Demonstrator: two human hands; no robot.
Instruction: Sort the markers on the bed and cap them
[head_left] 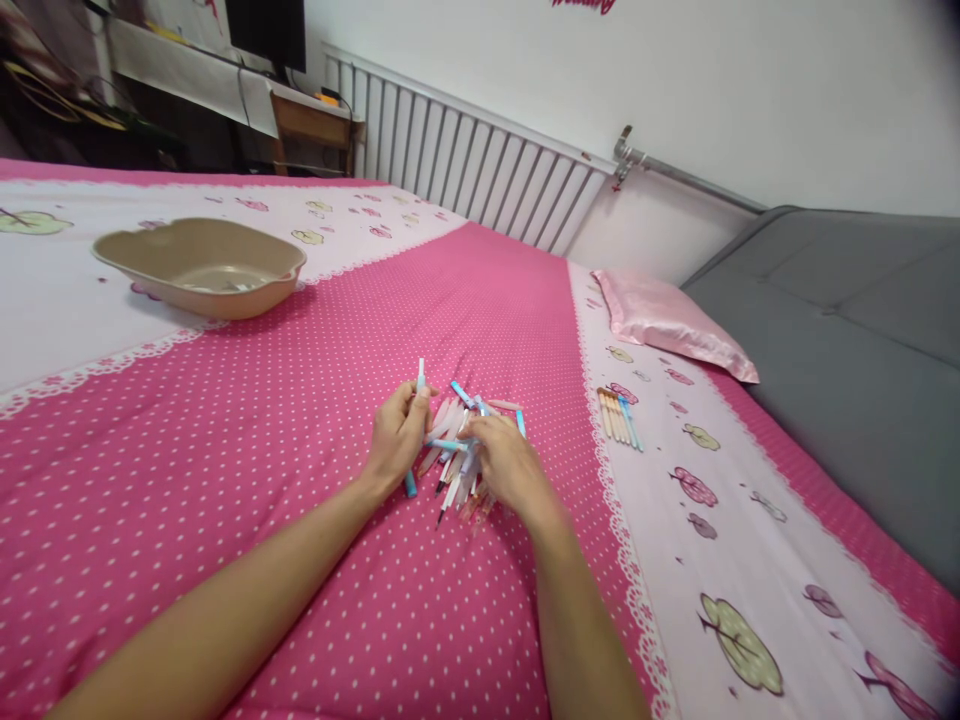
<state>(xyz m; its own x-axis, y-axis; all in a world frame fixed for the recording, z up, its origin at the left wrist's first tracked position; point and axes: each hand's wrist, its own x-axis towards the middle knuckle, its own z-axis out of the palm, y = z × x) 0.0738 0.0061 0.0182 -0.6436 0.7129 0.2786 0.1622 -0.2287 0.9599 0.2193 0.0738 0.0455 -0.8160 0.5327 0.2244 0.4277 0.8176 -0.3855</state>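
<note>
**Two hands at a heap of pens on the pink bed**

Toward the far left corner of the bed (225,480), a beige basin (202,265) sits where the white border meets the dotted pink field. In the middle of the pink field, well away from the basin, the left hand (396,438) is closed around an upright pen (421,378); its white tip sticks out above the fingers and its blue end below the palm. Just right of it lies the pile of pens (454,470), white, pink and blue, crossing one another on the cover. The right hand (510,465) rests on the pile's right side, thumb and forefinger pinching a light-blue pen (444,445) that lies flat and points toward the left hand. Further right, on the white strip along the bed's right edge, a small row of pens (619,415) lies side by side, apart from the pile. Beyond it a pink pillow (671,325) lies at the far right corner, beside a grey sofa (862,340).
</note>
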